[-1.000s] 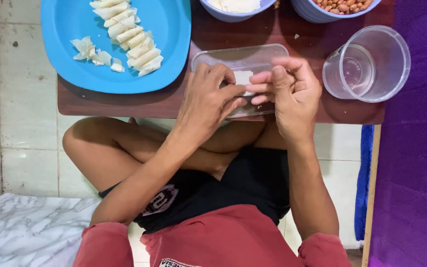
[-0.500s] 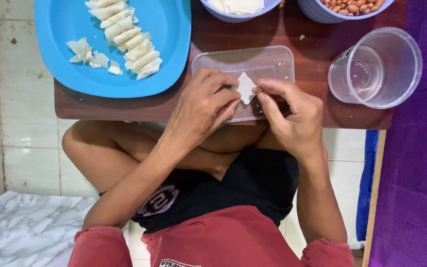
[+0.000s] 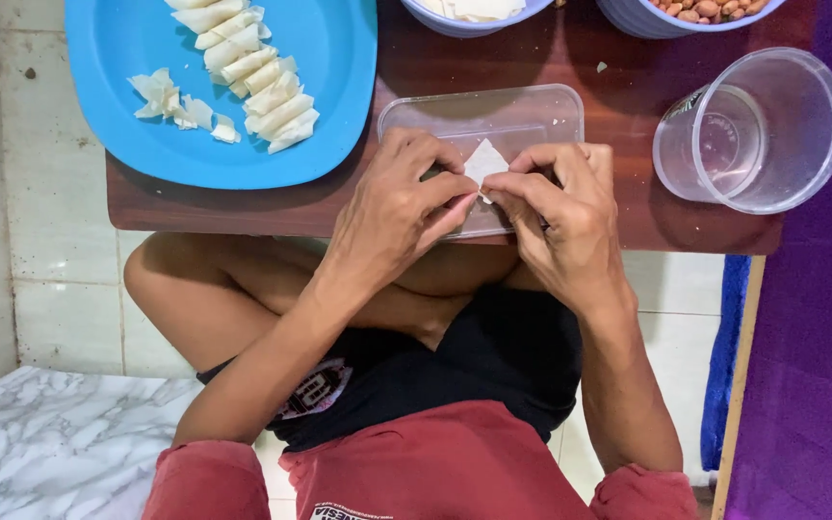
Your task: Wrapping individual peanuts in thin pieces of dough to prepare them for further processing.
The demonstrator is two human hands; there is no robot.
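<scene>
Both hands pinch one small white pastry wrapper (image 3: 485,159), folded to a point, over a clear plastic lid (image 3: 493,116) lying on the dark wooden table (image 3: 416,67). My left hand (image 3: 397,207) grips the wrapper's left side with thumb and fingertips. My right hand (image 3: 565,217) holds its right edge, fingers curled. A blue plate (image 3: 339,87) at the upper left carries several rolled white pastries (image 3: 262,77) in a row and some loose wrapper scraps (image 3: 170,96).
A clear plastic cup (image 3: 758,130) lies on its side at the right. A bowl of white wrappers (image 3: 474,12) and a bowl of peanuts (image 3: 695,12) sit at the far edge. Purple cloth (image 3: 820,337) lies on the right, tiled floor on the left.
The hands have lowered slightly toward the table's near edge, and the wrapper is now folded into a pointed shape between the fingertips.
</scene>
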